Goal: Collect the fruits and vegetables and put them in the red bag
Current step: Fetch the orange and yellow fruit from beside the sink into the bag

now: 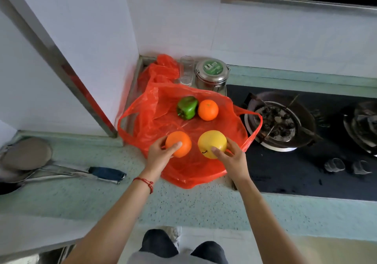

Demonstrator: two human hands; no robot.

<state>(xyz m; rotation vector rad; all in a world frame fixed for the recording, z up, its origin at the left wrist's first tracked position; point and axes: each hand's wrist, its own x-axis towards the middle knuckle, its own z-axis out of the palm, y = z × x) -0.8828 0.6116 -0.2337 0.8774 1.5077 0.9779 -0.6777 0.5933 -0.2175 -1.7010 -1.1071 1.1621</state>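
Red bag (183, 168) lies spread on the bench (102, 202) beside the stove (306, 172); a green pepper (187, 107) and an orange (208, 109) rest on it. Left hand (158, 156) grips a second orange (179, 143), right hand (232, 159) grips a yellow fruit (212, 143), both over the bag.

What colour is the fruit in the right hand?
Yellow fruit, gripped by the right hand; the head view shows it best.

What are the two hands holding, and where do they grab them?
The left hand grips an orange by its near side, thumb on top. The right hand grips a yellow fruit by its near right side. Both are over the red bag.
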